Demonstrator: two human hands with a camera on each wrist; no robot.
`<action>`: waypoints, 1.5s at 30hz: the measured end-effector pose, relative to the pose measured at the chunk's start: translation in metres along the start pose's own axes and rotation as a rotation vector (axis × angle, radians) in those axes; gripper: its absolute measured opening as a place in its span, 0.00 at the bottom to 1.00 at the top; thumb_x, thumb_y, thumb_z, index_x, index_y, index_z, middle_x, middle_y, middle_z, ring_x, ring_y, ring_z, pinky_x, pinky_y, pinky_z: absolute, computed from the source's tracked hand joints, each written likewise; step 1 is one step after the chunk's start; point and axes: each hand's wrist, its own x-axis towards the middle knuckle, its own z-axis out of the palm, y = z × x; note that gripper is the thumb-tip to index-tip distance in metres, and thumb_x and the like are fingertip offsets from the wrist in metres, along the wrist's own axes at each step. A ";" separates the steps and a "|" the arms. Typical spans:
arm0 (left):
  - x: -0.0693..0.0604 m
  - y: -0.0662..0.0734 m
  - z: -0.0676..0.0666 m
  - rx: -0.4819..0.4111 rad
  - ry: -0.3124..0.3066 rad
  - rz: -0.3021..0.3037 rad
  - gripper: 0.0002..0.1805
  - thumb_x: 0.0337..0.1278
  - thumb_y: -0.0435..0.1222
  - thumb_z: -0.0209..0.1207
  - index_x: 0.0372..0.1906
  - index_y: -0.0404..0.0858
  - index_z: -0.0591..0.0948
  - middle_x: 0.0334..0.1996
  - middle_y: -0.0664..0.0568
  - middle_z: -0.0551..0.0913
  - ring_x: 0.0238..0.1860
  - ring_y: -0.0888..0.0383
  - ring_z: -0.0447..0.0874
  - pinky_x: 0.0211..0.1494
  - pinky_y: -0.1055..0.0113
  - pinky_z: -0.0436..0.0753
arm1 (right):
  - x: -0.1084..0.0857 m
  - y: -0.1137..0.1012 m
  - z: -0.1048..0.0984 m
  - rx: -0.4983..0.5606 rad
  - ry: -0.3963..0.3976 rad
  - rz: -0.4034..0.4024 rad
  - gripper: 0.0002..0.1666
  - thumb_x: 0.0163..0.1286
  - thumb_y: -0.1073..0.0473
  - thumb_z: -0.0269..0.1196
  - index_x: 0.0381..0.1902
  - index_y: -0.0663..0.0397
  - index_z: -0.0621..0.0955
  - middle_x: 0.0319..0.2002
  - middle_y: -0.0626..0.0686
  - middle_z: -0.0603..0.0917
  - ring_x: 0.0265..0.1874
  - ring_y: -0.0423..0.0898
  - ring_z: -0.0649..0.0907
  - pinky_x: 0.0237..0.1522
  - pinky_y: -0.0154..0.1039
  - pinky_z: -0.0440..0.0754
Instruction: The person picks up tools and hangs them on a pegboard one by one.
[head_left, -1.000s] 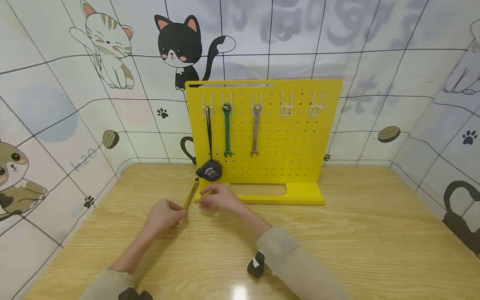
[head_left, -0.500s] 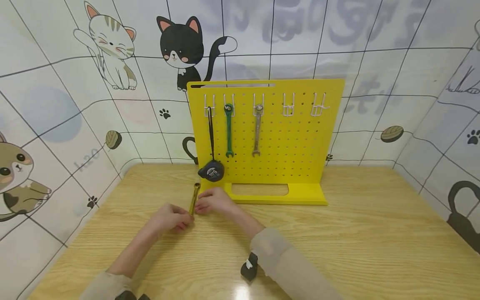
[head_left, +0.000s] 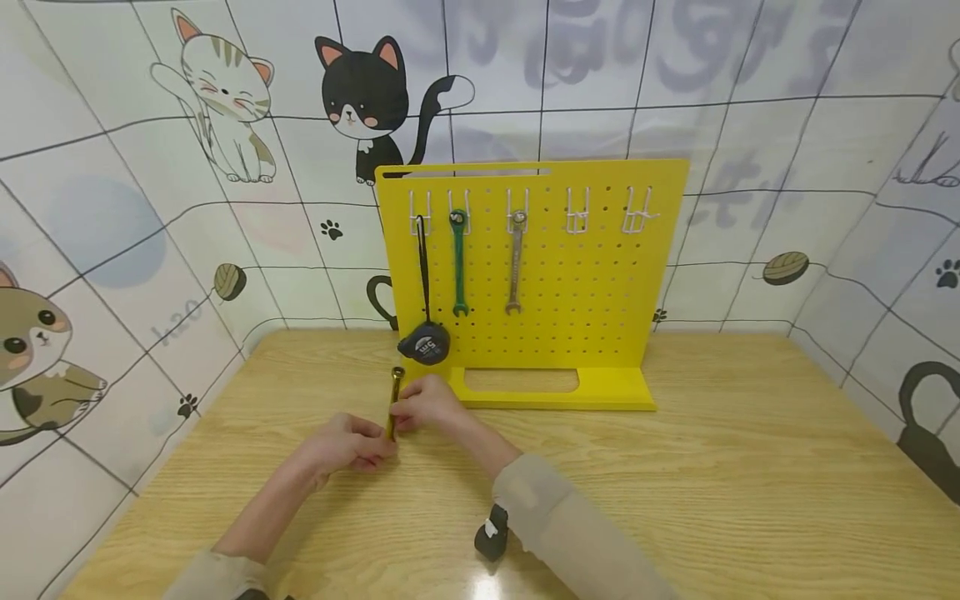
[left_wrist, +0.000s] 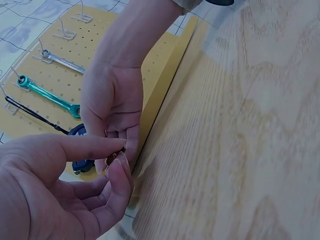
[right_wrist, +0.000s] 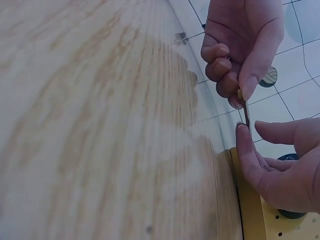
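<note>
In the head view, my left hand (head_left: pixel 352 442) pinches the lower end of a gold combination wrench (head_left: pixel 397 390) between thumb and fingers. The wrench points up and away, its ring end free at the top. My right hand (head_left: pixel 431 403) is at the wrench's right side. In the right wrist view, a fingertip (right_wrist: pixel 242 128) of that hand meets the wrench (right_wrist: pixel 247 112), while its thumb stands slightly apart. Seen from the left wrist, only a small end of the wrench (left_wrist: pixel 113 158) shows between the left fingers; the rest is hidden.
Behind the hands stands a yellow pegboard (head_left: pixel 577 300) on the wooden table (head_left: pixel 712 483). On its white hooks hang a black tape measure (head_left: pixel 425 343), a green wrench (head_left: pixel 459 267) and a silver wrench (head_left: pixel 515 267). Two hooks (head_left: pixel 577 218) at the right hold nothing.
My left hand has moved right and slightly nearer with the wrench, which has turned more upright in view. My right hand has come in beside the wrench.
</note>
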 end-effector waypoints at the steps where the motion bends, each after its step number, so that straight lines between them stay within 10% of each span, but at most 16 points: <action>1: 0.000 0.000 0.000 0.002 -0.007 0.004 0.09 0.59 0.32 0.66 0.37 0.27 0.84 0.27 0.51 0.83 0.31 0.59 0.81 0.37 0.67 0.85 | 0.000 0.000 -0.001 -0.013 0.007 0.001 0.09 0.64 0.73 0.68 0.41 0.75 0.84 0.28 0.59 0.85 0.30 0.55 0.89 0.36 0.42 0.88; 23: 0.001 0.008 0.015 -0.071 -0.042 0.039 0.10 0.64 0.34 0.64 0.42 0.30 0.80 0.28 0.52 0.79 0.32 0.58 0.78 0.39 0.66 0.84 | -0.011 -0.013 -0.015 0.145 0.012 -0.095 0.19 0.63 0.74 0.68 0.51 0.66 0.78 0.35 0.58 0.86 0.29 0.49 0.87 0.41 0.47 0.88; 45: 0.030 0.036 0.048 -0.150 0.018 0.161 0.13 0.66 0.33 0.63 0.44 0.23 0.80 0.32 0.48 0.85 0.32 0.57 0.83 0.42 0.66 0.86 | -0.025 -0.020 -0.068 0.136 0.052 -0.253 0.19 0.73 0.59 0.65 0.57 0.63 0.78 0.47 0.65 0.86 0.33 0.50 0.87 0.48 0.47 0.85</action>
